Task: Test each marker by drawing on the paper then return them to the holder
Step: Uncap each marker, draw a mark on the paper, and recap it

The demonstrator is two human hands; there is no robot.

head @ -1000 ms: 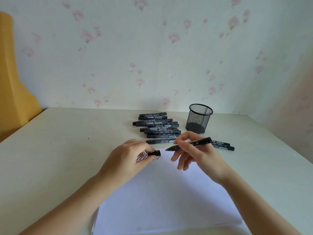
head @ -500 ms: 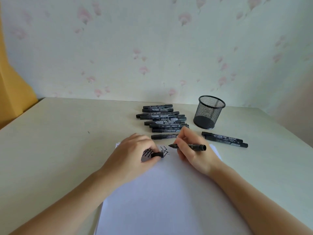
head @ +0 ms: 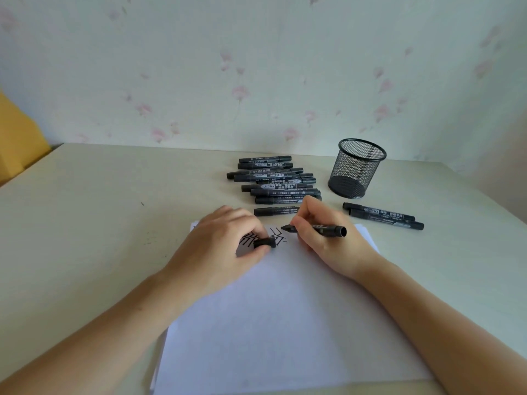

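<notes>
Marker (head: 316,228) sat mid-frame, pinched in our right hand (head: 322,238), tip over the paper (head: 285,323) for testing; our left hand (head: 225,246) pinched its cap (head: 264,242), ready for recapping

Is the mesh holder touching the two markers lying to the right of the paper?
Apart. The head view shows a strip of bare table between the base of the mesh holder and the two markers lying nearer the camera.

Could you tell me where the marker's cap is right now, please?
The cap is pinched in the left hand, at the far end of the paper over the zigzag marks.
</notes>
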